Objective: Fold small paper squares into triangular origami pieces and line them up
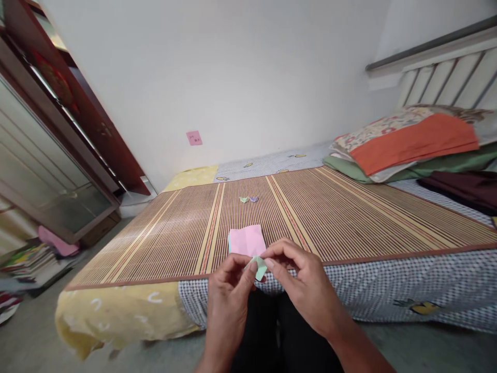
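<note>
We pinch a small, folded, pale green paper piece (260, 269) between the fingertips of our left hand (232, 287) and right hand (301, 277), above the bed's near edge; pink square paper (248, 240) lies just beyond.

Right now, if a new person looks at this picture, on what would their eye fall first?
Probably on the small folded green paper, held at the mat's near edge between the fingertips of the left hand and right hand. Just beyond it, a pink paper sheet stands out against the striped mat. The bright orange cloth on the pile at the far right would likely come next.
</note>
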Tool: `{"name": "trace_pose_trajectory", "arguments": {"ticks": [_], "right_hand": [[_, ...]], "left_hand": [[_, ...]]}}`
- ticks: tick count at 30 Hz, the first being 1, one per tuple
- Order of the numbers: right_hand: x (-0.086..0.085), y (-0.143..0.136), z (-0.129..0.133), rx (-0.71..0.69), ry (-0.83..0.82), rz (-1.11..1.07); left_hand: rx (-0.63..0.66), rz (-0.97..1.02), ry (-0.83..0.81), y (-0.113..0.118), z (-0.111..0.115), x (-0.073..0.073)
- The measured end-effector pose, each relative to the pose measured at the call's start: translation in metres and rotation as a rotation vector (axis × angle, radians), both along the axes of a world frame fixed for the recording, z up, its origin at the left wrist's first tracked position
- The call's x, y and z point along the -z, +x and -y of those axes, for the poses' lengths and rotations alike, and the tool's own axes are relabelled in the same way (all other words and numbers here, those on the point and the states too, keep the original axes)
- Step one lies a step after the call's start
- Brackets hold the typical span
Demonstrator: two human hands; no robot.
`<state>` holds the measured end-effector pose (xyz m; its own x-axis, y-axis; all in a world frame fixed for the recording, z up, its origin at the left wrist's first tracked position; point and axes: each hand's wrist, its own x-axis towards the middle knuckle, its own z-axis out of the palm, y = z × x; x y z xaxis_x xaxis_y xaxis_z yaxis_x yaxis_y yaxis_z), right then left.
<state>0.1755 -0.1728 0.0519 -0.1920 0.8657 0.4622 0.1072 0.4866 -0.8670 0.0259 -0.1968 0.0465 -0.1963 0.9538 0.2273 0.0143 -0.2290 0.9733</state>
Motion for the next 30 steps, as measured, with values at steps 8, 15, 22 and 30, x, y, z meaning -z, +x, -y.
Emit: {"name": "trace_pose_trajectory", "arguments": {"ticks": [8,15,22,30], "right_hand": [[0.001,-0.008,0.000,0.086,0.121,0.036],[0.003,-0.010,0.000,0.143,0.124,0.031],[0.005,-0.005,-0.003,0.101,0.154,0.041],[0.006,-0.002,-0.003,0.009,0.209,0.049]], "left_hand": [[-0.042,-0.193,0.013,0.005,0.001,0.002],[-0.027,-0.107,-0.039,0.008,0.002,0.006],[0.081,0.127,-0.122,0.004,-0.003,0.005],[0.247,0.207,-0.231,-0.002,-0.004,0.001]]}}
